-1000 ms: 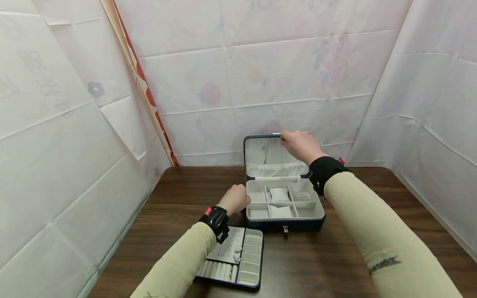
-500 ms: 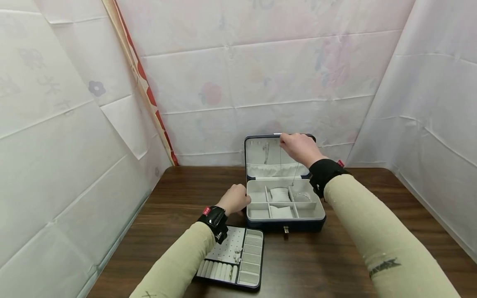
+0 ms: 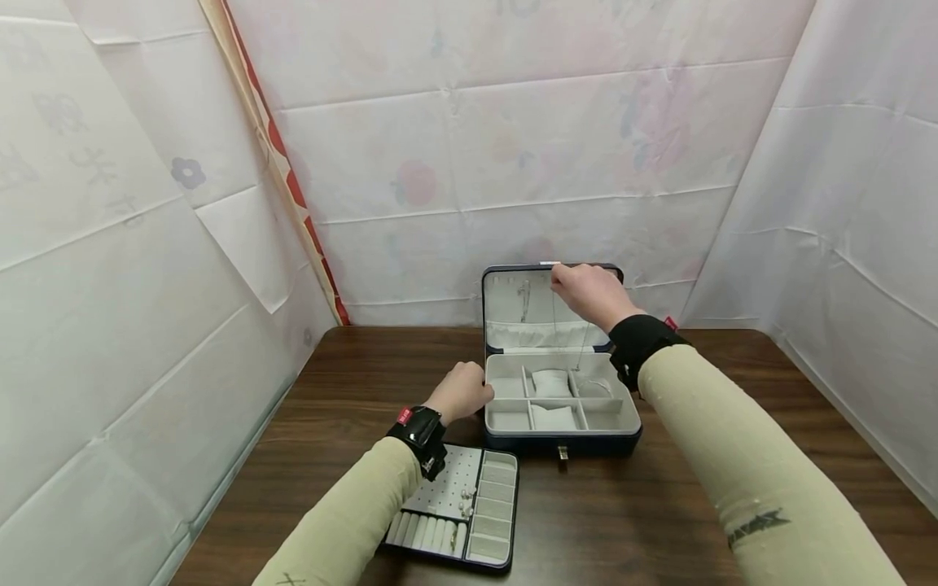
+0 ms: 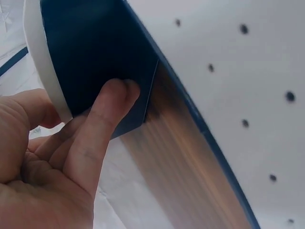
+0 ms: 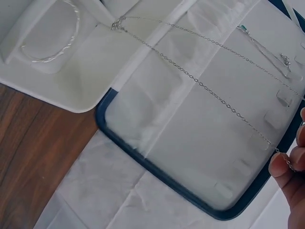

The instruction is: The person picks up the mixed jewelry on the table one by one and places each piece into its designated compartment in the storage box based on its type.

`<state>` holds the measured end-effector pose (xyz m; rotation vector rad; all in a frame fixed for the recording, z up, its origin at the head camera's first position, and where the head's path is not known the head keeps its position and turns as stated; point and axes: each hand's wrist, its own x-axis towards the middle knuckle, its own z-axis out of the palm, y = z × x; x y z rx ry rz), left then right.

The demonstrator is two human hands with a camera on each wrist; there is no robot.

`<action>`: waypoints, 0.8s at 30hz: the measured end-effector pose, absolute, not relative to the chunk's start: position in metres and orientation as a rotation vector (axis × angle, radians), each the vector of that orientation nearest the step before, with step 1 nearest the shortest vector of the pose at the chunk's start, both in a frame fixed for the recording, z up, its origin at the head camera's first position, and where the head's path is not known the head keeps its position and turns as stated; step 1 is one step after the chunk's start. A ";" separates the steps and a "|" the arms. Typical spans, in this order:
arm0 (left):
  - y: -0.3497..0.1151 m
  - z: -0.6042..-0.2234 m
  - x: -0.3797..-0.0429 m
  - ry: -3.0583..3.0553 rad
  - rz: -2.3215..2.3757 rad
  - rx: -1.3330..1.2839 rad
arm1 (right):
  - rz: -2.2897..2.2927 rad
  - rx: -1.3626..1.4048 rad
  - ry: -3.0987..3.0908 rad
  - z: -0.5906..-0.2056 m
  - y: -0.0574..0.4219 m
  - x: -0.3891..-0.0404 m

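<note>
A navy jewelry box (image 3: 564,443) stands with its lid raised, its pale inside split into several compartments. My left hand (image 3: 460,392) grips the box's left side; in the left wrist view, its thumb is at the rim and its fingers lie along the blue outer wall. Up at the lid's top edge, my right hand (image 3: 592,291) pinches a thin silver necklace (image 5: 209,90). The chain hangs in a long loop down across the lid, its pendant (image 5: 117,24) low over the compartments. Another necklace (image 5: 267,52) with a small green stone hangs from the lid's hooks.
In front of the box, at left, lies a jewelry tray (image 3: 493,547) with earrings, ring rolls and small slots, partly beneath my left forearm. A bracelet (image 3: 595,386) and two cushions sit in the box. White sheeting (image 3: 454,163) walls the brown table (image 3: 645,521).
The necklace's pendant has swung slightly left and down. My right hand has lowered very slightly at the lid's edge, and my left hand keeps its place on the box.
</note>
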<state>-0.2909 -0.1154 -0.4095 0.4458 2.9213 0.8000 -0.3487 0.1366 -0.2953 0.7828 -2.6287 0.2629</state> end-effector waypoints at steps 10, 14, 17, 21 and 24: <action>-0.103 -0.407 -0.282 2.916 0.820 0.496 | 0.306 0.787 -2.584 -0.298 0.137 -0.349; -0.103 -0.407 -0.280 2.898 0.840 0.485 | 0.293 0.774 -2.588 -0.298 0.138 -0.349; -0.103 -0.405 -0.280 2.873 0.847 0.475 | 0.282 0.764 -2.591 -0.299 0.138 -0.350; -0.103 -0.402 -0.280 2.852 0.831 0.475 | 0.265 0.759 -2.569 -0.299 0.137 -0.350; -0.103 -0.401 -0.280 2.848 0.814 0.472 | 0.232 0.761 -2.547 -0.300 0.135 -0.349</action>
